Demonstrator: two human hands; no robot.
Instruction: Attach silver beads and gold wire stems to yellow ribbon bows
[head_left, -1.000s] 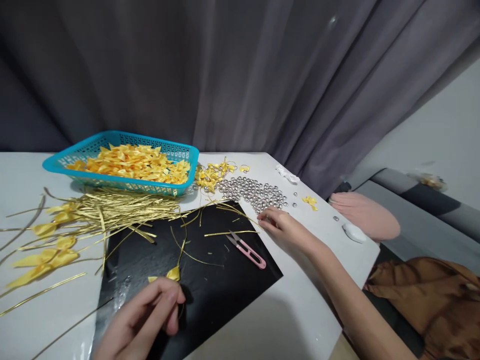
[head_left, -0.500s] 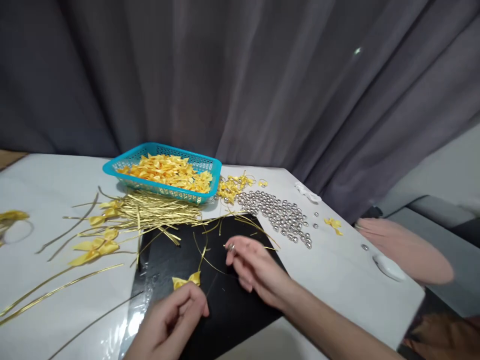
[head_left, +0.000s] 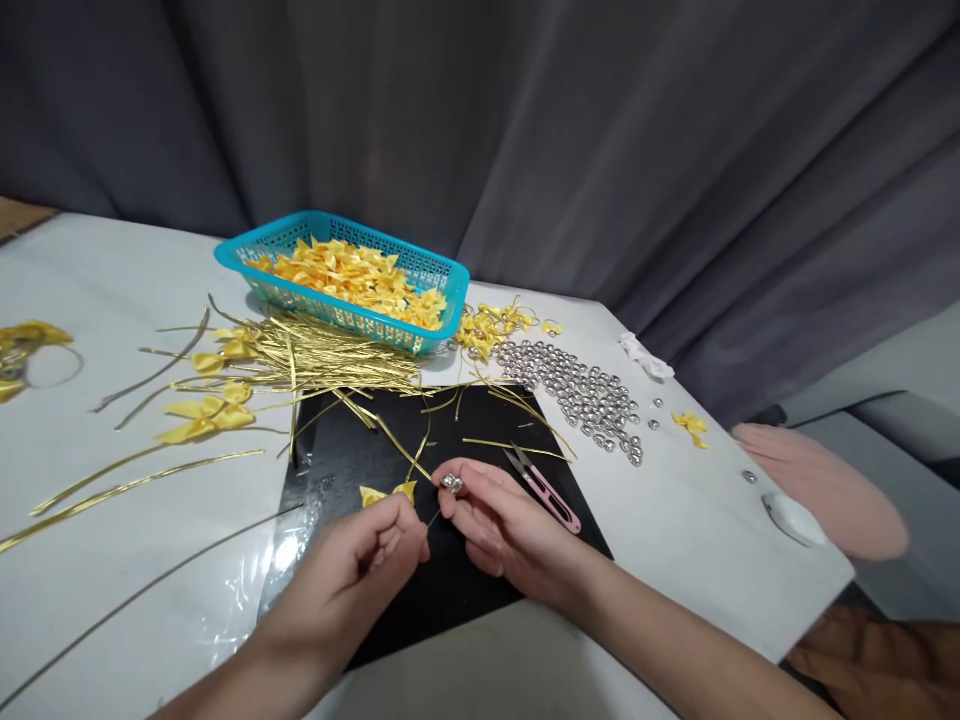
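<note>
My right hand (head_left: pixel 510 530) pinches a small shiny silver bead (head_left: pixel 451 483) between thumb and forefinger. Just left of it, my left hand (head_left: pixel 367 560) is closed, and a thin wire (head_left: pixel 433 519) runs from its fingertips towards the bead. Beyond the left fingers shows a yellow ribbon bow (head_left: pixel 388 493), partly hidden; whether that hand touches it I cannot tell. Both hands are over a black mat (head_left: pixel 420 610). Pink-handled thread snips (head_left: pixel 551 490) lie on the mat beside my right hand, and gold twist ties (head_left: pixel 405 450) reach across it.
A blue basket (head_left: pixel 457 300) full of yellow bows stands at the back. In front lies a heap of gold ties (head_left: pixel 337 355). Silver beads (head_left: pixel 585 395) spread at right, near finished-looking bows (head_left: pixel 491 325). A white computer mouse (head_left: pixel 793 518) sits near the right edge.
My right hand has come closer to my left, bringing the silver bead beside its fingertips. The snips now show where the right hand covered them. The view has shifted.
</note>
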